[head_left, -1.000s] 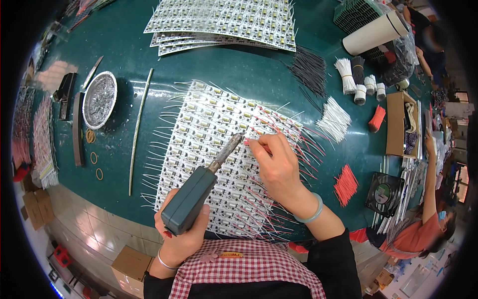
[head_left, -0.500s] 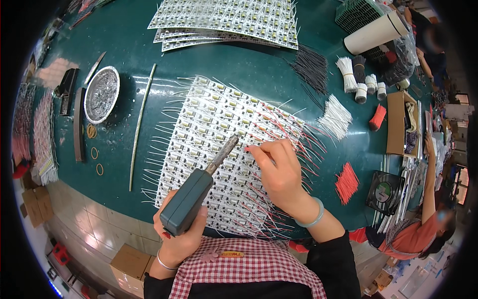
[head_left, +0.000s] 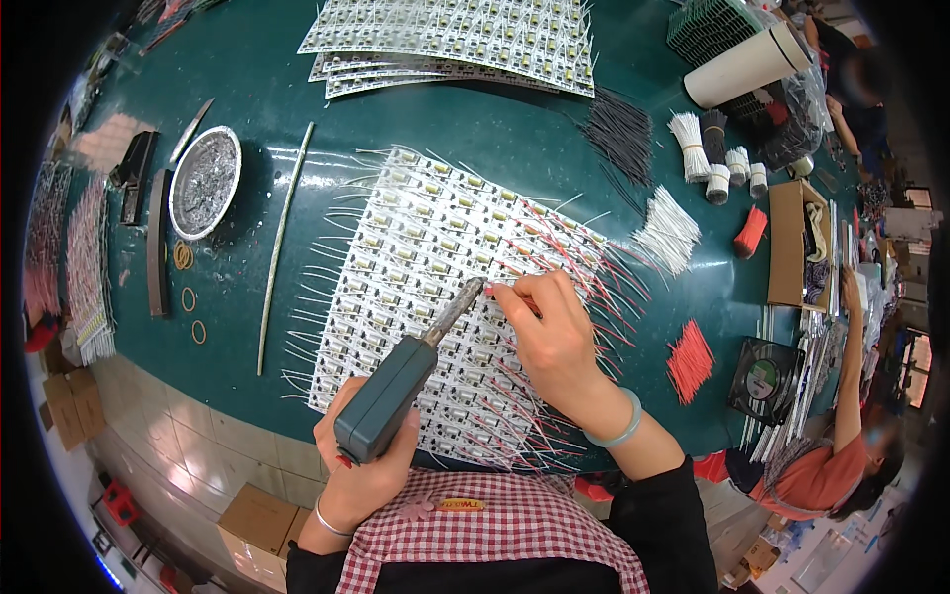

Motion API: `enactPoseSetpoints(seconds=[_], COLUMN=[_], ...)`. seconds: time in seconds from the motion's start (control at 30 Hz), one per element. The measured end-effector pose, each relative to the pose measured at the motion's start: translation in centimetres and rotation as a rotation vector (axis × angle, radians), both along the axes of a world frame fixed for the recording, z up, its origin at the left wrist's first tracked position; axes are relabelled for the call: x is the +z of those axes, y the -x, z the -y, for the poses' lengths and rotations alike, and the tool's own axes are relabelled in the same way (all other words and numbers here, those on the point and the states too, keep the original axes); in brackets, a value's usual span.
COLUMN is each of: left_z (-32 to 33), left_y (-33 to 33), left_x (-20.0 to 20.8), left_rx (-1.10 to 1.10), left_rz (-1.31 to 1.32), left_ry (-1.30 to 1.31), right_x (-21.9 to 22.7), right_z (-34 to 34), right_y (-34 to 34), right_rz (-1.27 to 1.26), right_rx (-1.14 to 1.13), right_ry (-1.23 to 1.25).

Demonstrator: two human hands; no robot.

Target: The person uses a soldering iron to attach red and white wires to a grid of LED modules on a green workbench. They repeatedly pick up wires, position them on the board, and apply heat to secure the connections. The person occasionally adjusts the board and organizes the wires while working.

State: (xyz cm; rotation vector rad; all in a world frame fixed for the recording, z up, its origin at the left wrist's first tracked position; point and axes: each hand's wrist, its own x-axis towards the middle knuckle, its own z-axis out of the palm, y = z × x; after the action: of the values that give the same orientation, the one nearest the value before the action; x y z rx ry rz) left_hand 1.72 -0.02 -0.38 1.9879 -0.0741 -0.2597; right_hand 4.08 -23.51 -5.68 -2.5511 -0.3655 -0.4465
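Observation:
My left hand [head_left: 368, 465] is wrapped round the dark green body of a soldering gun [head_left: 388, 398]. The gun's greyish tip slants up over a white circuit board panel [head_left: 396, 287] lined with small components. Just right of that tip, my right hand [head_left: 552, 337] pinches low over the panel; whatever lies between its fingertips is too small to make out. Red and white wires [head_left: 574, 262] stick out from the panel's right part, and white ones fringe its left edge.
A bowl of solder scraps [head_left: 205, 183] and a thin rod [head_left: 285, 247] lie to the left. Stacked panels [head_left: 450, 45] sit at the far side. To the right are loose white wires [head_left: 668, 230], red wires [head_left: 690, 361], black wires [head_left: 616, 137] and a fan [head_left: 765, 381]. Another person [head_left: 821, 465] works far right.
My left hand has shifted slightly right with the soldering gun, bringing its tip close to my right fingertips. My right hand has barely moved.

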Motion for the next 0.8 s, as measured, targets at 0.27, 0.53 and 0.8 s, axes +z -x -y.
enactPoseSetpoints(seconds=[0.27, 0.53, 0.8], left_z=[0.17, -0.41, -0.48], left_y=[0.16, 0.25, 0.38], left_x=[0.02, 0.06, 0.36], left_rx=[0.012, -0.035, 0.002], left_rz=[-0.028, 0.017, -0.015], left_ry=[0.001, -0.043, 0.006], right_x=[-0.24, -0.13, 0.06], right_z=[0.04, -0.20, -0.24], right_y=[-0.01, -0.05, 0.01], right_rz=[0.000, 0.004, 0.006], right_rx=[0.013, -0.005, -0.011], right_ry=[0.008, 0.026, 0.021])
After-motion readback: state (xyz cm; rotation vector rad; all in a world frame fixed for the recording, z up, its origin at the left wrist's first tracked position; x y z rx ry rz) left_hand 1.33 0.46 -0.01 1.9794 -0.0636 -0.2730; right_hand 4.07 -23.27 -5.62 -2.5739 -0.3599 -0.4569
